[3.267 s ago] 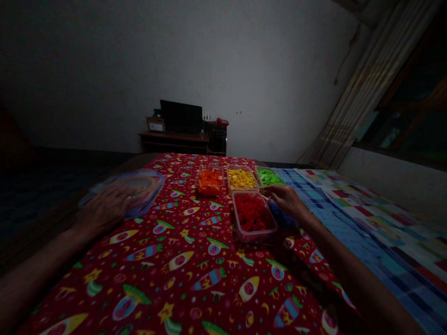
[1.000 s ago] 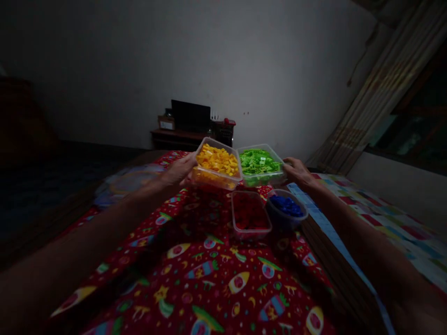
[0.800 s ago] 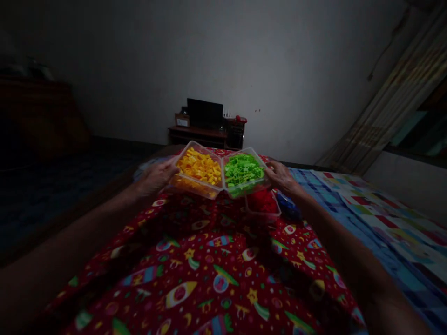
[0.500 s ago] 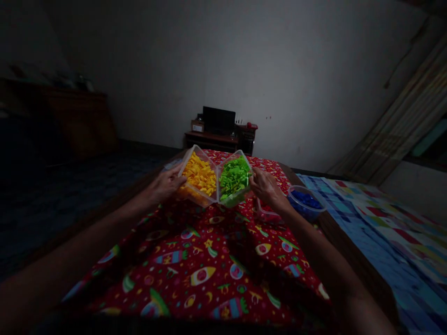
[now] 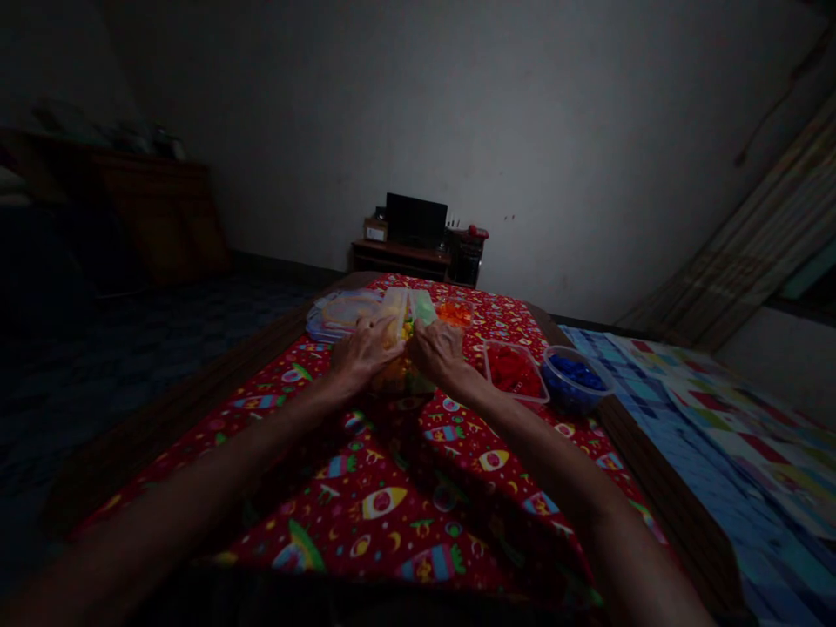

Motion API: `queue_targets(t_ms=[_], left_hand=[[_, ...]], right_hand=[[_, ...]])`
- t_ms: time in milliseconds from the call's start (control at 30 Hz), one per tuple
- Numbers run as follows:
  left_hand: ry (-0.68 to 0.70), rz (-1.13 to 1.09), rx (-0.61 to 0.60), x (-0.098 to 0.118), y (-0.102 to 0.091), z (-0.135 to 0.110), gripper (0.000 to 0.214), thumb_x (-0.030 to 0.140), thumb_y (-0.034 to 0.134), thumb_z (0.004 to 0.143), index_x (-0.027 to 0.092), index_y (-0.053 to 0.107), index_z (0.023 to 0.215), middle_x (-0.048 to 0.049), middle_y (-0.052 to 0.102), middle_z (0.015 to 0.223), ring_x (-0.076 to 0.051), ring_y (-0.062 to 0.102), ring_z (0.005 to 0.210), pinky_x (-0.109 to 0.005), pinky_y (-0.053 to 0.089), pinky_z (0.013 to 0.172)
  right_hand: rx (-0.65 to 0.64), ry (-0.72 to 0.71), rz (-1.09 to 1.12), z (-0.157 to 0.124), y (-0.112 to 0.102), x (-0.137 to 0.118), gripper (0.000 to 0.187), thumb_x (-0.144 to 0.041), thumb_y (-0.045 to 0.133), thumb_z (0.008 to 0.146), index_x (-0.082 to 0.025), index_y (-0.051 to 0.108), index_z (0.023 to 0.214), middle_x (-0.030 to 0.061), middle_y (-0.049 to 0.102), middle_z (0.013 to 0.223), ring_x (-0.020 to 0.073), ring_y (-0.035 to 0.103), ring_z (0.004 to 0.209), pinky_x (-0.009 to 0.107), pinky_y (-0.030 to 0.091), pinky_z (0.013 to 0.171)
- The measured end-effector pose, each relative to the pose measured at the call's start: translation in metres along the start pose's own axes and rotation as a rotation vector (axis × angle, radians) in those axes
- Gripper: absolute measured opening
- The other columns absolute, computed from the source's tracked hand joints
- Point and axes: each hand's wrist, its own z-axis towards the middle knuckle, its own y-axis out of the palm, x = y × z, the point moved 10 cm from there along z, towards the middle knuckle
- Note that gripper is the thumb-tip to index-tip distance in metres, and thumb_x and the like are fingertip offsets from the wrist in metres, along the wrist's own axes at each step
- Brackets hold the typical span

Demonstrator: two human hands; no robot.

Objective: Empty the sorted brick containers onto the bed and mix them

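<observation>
Two clear plastic containers are tilted up against each other above the red patterned cloth. My left hand [image 5: 366, 355] is closed on the outer side of the left container [image 5: 393, 305], which holds yellow pieces. My right hand [image 5: 440, 350] grips the right container [image 5: 423, 305], where green shows through the plastic. A little yellow and green appears in the narrow gap between them. Both hands and the container walls hide most of the pieces, and the lower part lies in shadow.
Clear lids [image 5: 336, 315] lie to the left. Behind my right hand is a container of orange pieces [image 5: 454, 313]. Further right stand a square container of red pieces [image 5: 515, 370] and a round tub of blue pieces [image 5: 573, 376]. A bed [image 5: 705, 418] adjoins the table's right side.
My hands have come together, tipping both containers inward so their open tops face each other. The lids, orange pieces and red container now show more fully.
</observation>
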Motion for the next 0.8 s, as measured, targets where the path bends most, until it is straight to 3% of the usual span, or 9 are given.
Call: queue_targets(t_ms=[67,167,267,367,533,800], left_hand=[[0.044,-0.016,0.078,0.002,0.004,-0.006,0.059,0.043,0.058,0.082,0.022,0.045,0.136,-0.0153,0.057,0.122,-0.032,0.063,0.096,-0.042,0.054,0.075],[0.178,-0.211,0.248,0.001,0.016,-0.018,0.073,0.033,0.063,0.079,0.022,0.029,0.143,-0.0162,0.044,0.138,-0.032,0.050,0.121,-0.044,0.050,0.092],[0.220,-0.396,0.382,-0.010,0.028,-0.027,0.089,0.024,0.066,0.076,0.025,0.014,0.147,-0.0125,0.035,0.146,-0.028,0.037,0.134,-0.044,0.040,0.107],[0.243,-0.458,0.373,-0.008,0.038,-0.025,0.089,0.019,0.065,0.076,0.028,0.013,0.148,-0.0099,0.034,0.148,-0.025,0.034,0.137,-0.042,0.035,0.112],[0.270,-0.474,0.322,0.004,0.037,-0.021,0.076,0.017,0.060,0.079,0.030,0.024,0.145,-0.0076,0.031,0.151,-0.024,0.032,0.138,-0.041,0.036,0.111],[0.276,-0.427,0.300,0.012,0.029,-0.022,0.074,0.013,0.060,0.079,0.027,0.028,0.144,-0.0083,0.030,0.151,-0.026,0.032,0.138,-0.042,0.037,0.111]], right_hand=[[0.076,0.027,0.059,-0.005,0.000,0.002,0.035,-0.026,0.041,0.091,-0.014,0.058,0.119,0.0177,0.062,0.102,0.0271,0.058,0.094,0.038,0.045,0.080],[0.237,0.036,0.243,-0.016,0.003,0.009,0.051,-0.031,0.051,0.085,-0.016,0.047,0.133,0.0194,0.052,0.124,0.0324,0.048,0.114,0.045,0.041,0.090],[0.404,0.096,0.476,-0.025,0.012,0.026,0.065,-0.026,0.055,0.080,-0.014,0.035,0.141,0.0189,0.043,0.133,0.0302,0.042,0.121,0.043,0.041,0.095],[0.489,0.098,0.595,-0.027,0.024,0.035,0.066,-0.024,0.055,0.079,-0.013,0.035,0.140,0.0176,0.047,0.127,0.0265,0.047,0.115,0.040,0.044,0.093],[0.475,0.017,0.574,-0.021,0.030,0.032,0.057,-0.026,0.053,0.081,-0.013,0.043,0.135,0.0164,0.053,0.116,0.0242,0.056,0.098,0.038,0.049,0.084],[0.463,-0.021,0.498,-0.024,0.016,0.033,0.055,-0.025,0.053,0.082,-0.014,0.045,0.136,0.0184,0.048,0.124,0.0280,0.051,0.108,0.041,0.049,0.086]])
